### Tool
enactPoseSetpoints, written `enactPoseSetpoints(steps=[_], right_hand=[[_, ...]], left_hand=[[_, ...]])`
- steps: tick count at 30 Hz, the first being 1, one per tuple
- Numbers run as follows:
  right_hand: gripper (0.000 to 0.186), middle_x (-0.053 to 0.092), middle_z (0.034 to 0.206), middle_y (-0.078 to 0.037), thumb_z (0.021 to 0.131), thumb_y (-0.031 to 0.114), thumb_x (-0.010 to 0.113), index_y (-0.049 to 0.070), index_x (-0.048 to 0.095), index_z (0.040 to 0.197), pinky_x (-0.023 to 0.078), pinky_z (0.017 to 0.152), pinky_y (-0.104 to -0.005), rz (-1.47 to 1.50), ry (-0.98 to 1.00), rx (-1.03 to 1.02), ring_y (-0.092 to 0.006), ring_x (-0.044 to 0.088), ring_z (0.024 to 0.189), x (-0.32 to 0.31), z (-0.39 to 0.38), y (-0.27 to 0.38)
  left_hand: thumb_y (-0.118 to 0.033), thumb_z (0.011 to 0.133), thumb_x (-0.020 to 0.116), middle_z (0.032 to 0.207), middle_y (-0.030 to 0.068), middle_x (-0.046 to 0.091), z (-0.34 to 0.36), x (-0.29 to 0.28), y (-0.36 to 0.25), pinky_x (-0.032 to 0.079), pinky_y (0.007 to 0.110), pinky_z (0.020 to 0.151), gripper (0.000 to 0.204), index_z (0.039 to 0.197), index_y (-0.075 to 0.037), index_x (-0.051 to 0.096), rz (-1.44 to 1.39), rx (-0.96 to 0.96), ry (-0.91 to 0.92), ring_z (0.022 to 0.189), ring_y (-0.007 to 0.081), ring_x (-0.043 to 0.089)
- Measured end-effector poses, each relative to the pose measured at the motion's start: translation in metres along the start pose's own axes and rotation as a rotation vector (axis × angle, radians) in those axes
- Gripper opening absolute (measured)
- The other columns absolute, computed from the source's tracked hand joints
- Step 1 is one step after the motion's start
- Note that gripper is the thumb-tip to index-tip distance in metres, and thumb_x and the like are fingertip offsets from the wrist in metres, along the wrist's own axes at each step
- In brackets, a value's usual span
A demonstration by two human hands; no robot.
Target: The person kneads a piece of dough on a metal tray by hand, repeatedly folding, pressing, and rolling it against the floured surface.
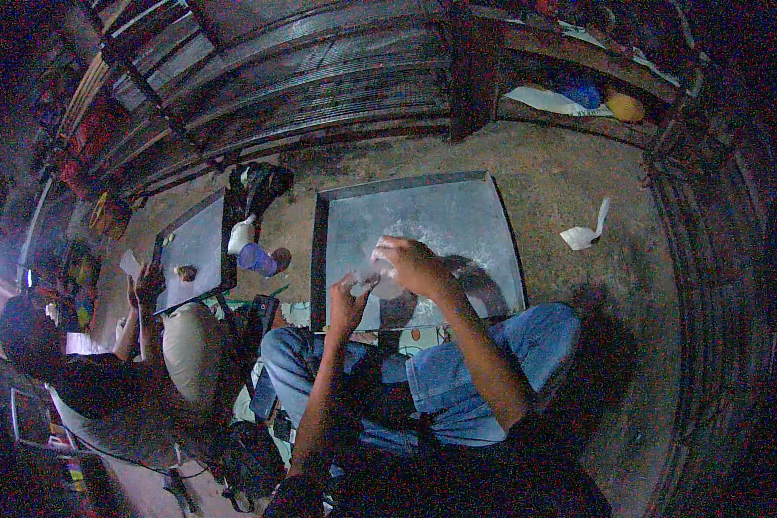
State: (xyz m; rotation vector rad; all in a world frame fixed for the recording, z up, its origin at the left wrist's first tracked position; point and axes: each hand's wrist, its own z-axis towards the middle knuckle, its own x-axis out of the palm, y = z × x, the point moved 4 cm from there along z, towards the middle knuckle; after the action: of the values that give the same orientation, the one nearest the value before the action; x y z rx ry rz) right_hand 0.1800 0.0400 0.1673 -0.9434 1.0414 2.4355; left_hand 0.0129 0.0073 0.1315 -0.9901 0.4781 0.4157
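Both hands meet over a shallow grey tray (345, 216) with a dark raised rim, in front of my crossed legs. Between them is a pale, thin, roundish piece (388, 283), blurred at its edge; its kind is unclear. My left hand (348, 304) is closed on its near left side. Higher up and to the right, my right hand (410, 266) curls its fingers round a small white lump (378, 250), which seems to touch the pale piece. White powder (436, 231) lies smeared over the tray beyond my hands. My fingers partly cover what they hold.
At left a person (147, 363) holds a flat white piece (129, 263) beside another tray (194, 246), with a small lump (185, 274) on it. A white bag (242, 233) and purple cup (255, 259) stand between the trays. A tied white bag (583, 235) lies right.
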Motion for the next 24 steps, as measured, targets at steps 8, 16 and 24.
enactPoseSetpoints(steps=[8,16,24], right_hand=[[0.019,0.066,0.102,-0.014,0.076,0.009,0.062,0.004,0.068,0.093,0.049,0.09,-0.0404,0.001,-0.03,-0.043,-0.0336,0.062,0.098,-0.027,0.007,0.009],[0.024,0.066,0.093,-0.012,0.076,0.008,0.074,0.005,0.068,0.099,0.051,0.079,-0.0334,0.204,-0.313,0.121,-0.0253,0.065,0.088,-0.06,0.017,0.026],[0.065,0.055,0.131,-0.016,0.078,0.023,0.074,0.007,0.046,0.135,0.046,0.097,-0.0443,-0.297,0.434,0.665,-0.0346,0.058,0.113,0.003,-0.055,-0.084]], left_hand=[[-0.008,0.079,0.071,0.103,0.0198,0.067,-0.003,-0.001,-0.005,0.052,0.038,0.08,0.026,0.102,0.003,0.064,-0.11,-0.129,0.146,0.091,0.0343,0.067],[-0.019,0.091,0.057,0.087,0.0224,0.065,-0.01,-0.01,0.072,0.049,0.044,0.062,0.031,0.115,-0.001,0.063,0.256,-0.141,0.184,0.07,0.0357,0.063],[-0.006,0.094,0.047,0.101,0.0167,0.069,0.04,-0.015,0.118,0.059,0.035,0.064,0.028,0.116,0.002,0.063,-0.731,-0.527,-0.08,0.081,0.0253,0.07]])
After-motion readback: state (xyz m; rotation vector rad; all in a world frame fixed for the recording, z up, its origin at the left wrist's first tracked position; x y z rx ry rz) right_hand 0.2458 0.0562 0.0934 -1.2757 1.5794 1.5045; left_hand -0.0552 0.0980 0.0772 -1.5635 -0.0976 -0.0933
